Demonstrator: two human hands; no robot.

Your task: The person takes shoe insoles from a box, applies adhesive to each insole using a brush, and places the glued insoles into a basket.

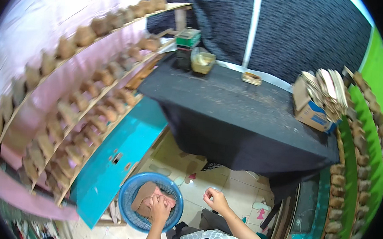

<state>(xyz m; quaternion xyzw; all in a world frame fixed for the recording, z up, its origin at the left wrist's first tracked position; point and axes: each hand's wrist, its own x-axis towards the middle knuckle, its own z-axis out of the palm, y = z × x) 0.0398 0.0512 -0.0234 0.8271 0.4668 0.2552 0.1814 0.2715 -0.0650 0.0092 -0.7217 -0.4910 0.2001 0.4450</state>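
A round blue plastic basket (124, 203) stands on the floor in front of me, low and left of centre. Inside lie flat brown pieces (143, 194) and pink pieces (172, 201), stacked loosely, shaped somewhat like soles. My left hand (160, 207) reaches into the basket, its fingers bent and closed on a pink piece at the top. Its exact grip is partly hidden by the hand itself. To the right of the basket, my right hand (216, 200) hovers over the floor with its fingers curled in. Nothing shows between them.
Black cloth covers a table (228, 95) ahead, bearing a small yellow basket (203, 62), a shallow tray (251, 78) and a cardboard box (312, 115) of upright sheets. Shelves of shoe lasts (85, 35) line both sides. A turquoise board (123, 148) stands beside the basket.
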